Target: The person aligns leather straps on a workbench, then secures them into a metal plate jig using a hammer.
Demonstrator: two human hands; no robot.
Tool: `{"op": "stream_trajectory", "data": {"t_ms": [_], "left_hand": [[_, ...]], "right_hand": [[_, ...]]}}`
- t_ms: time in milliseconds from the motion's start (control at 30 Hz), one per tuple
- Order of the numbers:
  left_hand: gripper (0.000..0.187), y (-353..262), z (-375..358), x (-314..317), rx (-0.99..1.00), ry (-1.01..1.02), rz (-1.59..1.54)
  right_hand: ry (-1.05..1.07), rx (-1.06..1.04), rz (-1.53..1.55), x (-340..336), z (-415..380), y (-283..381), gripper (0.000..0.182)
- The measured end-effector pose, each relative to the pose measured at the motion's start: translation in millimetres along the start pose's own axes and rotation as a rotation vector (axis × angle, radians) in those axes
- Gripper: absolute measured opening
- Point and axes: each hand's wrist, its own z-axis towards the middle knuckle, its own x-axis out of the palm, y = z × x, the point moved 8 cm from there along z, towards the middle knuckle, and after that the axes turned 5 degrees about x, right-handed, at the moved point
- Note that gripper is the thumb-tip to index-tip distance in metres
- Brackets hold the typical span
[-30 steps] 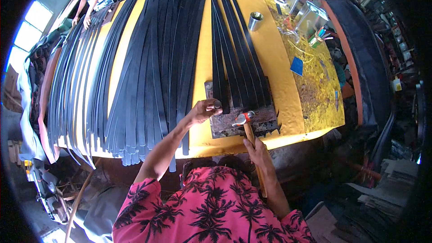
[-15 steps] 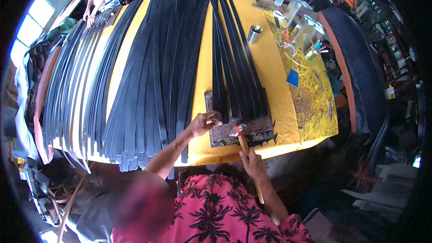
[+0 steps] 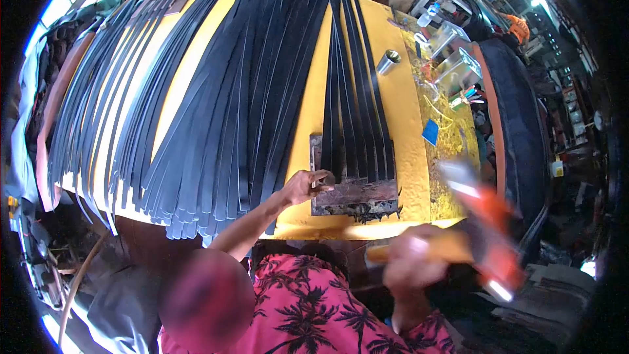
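The left hand (image 3: 303, 185) is resting on the near edge of the yellow counter (image 3: 403, 137), its fingers closed around a small dark punch (image 3: 329, 179) which is standing on the end of a black strip (image 3: 331, 144); this strip is lying over a rusty metal plate (image 3: 357, 193); the right hand (image 3: 409, 269) is gripping the wooden handle of a hammer (image 3: 481, 223), which is raised beside the counter and strongly blurred; a metal cup (image 3: 388, 62) is standing far off.
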Motion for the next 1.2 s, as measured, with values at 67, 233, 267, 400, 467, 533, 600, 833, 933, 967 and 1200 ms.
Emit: {"op": "stream_trajectory", "data": {"t_ms": [67, 233, 267, 400, 467, 533, 600, 833, 933, 967, 1200], "left_hand": [[0.041, 5, 1, 0, -0.036, 0.005, -0.098], [0.032, 3, -13, 15, -0.118, 0.061, 0.037], [0.03, 3, -23, 30, -0.174, 0.084, -0.032], [0.035, -37, -19, 37, -0.472, 0.041, -0.725], [0.032, -69, -18, 42, -0.359, -0.065, -0.775], [0.03, -65, -15, 47, -0.375, -0.061, -0.823], [0.037, -27, -27, 63, -0.477, -0.032, -0.811], [0.026, 5, 43, 22, -0.338, 0.063, -0.119], [0.019, 22, 46, 29, -0.326, 0.063, -0.136], [0.017, 19, 46, 30, -0.303, 0.076, -0.111], [0.018, 26, 44, 33, -0.319, 0.065, -0.197]], "right_hand": [[0.245, 0.202, -0.272, 72, -28, -81, 0.027], [0.491, 0.488, -0.46, 95, -72, -163, 0.044], [0.454, 0.524, -0.397, 86, -72, -168, 0.051], [0.397, 0.63, -0.318, 74, -69, -187, 0.072], [0.287, 0.473, -0.16, 73, -59, -198, 0.081], [0.321, 0.544, -0.145, 65, -65, -220, 0.085], [0.5, 0.624, -0.241, 61, -76, -230, 0.08], [0.623, 0.565, -0.281, 56, -100, -263, 0.068], [0.614, 0.535, -0.302, 56, -103, -265, 0.068], [0.618, 0.541, -0.281, 56, -102, -263, 0.069], [0.48, 0.414, -0.313, 59, -116, -285, 0.065]]}}
